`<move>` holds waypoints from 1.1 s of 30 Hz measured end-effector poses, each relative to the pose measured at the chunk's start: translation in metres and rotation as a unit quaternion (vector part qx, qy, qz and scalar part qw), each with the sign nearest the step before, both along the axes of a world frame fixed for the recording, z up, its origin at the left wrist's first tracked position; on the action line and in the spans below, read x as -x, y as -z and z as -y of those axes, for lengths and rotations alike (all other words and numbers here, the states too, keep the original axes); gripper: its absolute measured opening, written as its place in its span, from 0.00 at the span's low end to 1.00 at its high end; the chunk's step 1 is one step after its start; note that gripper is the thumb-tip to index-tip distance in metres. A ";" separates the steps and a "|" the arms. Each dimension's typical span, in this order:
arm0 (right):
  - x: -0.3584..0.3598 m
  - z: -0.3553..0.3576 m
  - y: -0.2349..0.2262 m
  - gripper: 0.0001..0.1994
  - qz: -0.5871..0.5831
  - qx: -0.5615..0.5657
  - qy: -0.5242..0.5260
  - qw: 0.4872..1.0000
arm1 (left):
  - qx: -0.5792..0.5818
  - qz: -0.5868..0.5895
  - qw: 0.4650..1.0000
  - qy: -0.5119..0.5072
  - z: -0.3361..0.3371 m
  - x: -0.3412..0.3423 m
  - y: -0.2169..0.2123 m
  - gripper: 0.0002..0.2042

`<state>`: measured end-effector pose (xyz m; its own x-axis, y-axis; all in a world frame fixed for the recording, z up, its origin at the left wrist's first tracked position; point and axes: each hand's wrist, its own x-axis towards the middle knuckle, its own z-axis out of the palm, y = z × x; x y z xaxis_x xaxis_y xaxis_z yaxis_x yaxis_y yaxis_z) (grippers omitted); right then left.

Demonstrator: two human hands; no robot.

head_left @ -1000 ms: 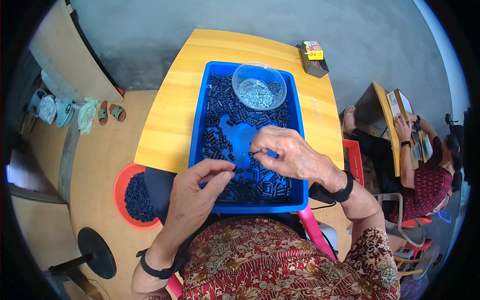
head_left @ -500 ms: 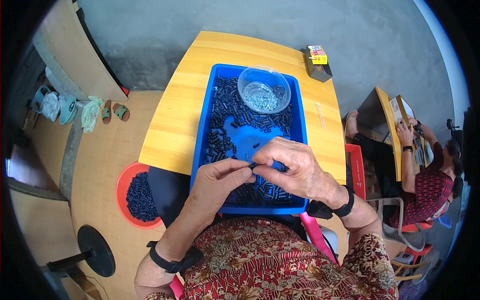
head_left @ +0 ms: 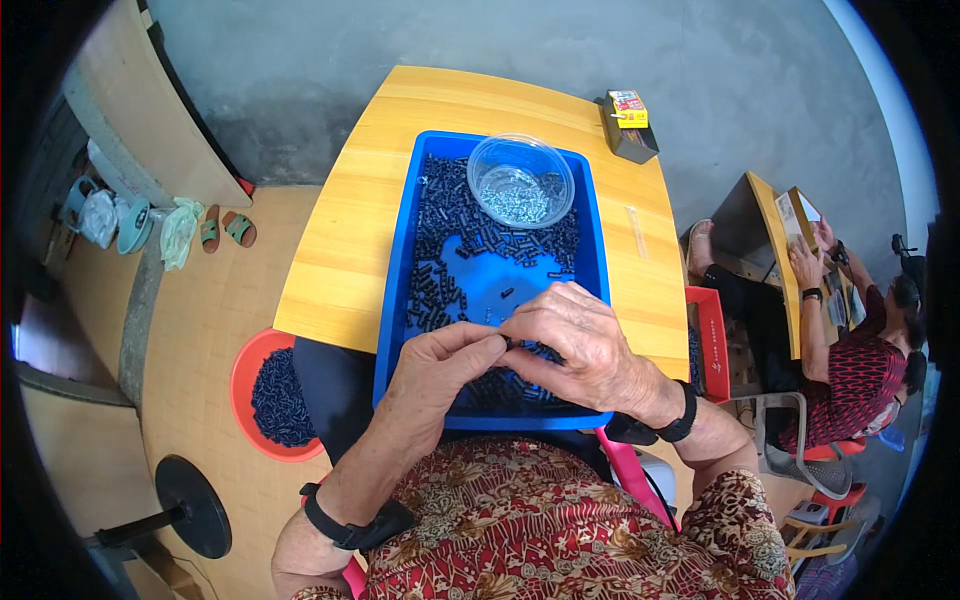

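I am sitting at the near edge of a yellow wooden surface (head_left: 340, 250), and a blue tray (head_left: 592, 270) is lying along its middle, its near end hanging over my lap. Black tube-shaped parts (head_left: 450, 235) are lying scattered in the tray, thickest along its left side and at its near end under my hands. A clear round bowl (head_left: 520, 182) holding small silvery pieces is standing in the tray's far right corner. On the floor off the surface's near left corner, an orange basin (head_left: 245, 385) is holding more of the dark parts. A small dark box (head_left: 628, 135) with a colourful packet on top is resting at the far right corner of the surface. Beyond the right edge, another person (head_left: 860, 350) is working at a separate desk.

I am holding my left hand (head_left: 440, 365) and my right hand (head_left: 585, 345) together over the near end of the tray, fingertips meeting. The fingers (head_left: 490, 345) of both hands are pinching closed around one small dark part (head_left: 509, 344), which is mostly hidden between them, just above the heap in the tray.
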<state>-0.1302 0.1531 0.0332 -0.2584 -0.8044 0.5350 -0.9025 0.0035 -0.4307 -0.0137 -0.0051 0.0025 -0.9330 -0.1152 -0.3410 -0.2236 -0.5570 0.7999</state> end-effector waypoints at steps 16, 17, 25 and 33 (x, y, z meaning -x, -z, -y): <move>0.001 -0.002 0.005 0.14 0.028 -0.001 -0.007 1.000 | 0.025 -0.014 0.999 -0.017 -0.002 0.001 0.003 0.08; 0.001 -0.002 0.006 0.14 0.036 0.000 -0.008 0.999 | 0.022 -0.011 1.000 -0.018 -0.002 0.001 0.002 0.08; 0.001 -0.003 0.007 0.14 0.041 0.007 0.001 0.999 | 0.021 -0.004 1.000 -0.017 -0.004 0.003 0.000 0.07; 0.005 -0.002 0.009 0.14 0.006 0.002 -0.006 1.000 | 0.030 -0.010 0.999 -0.026 -0.005 0.005 0.002 0.07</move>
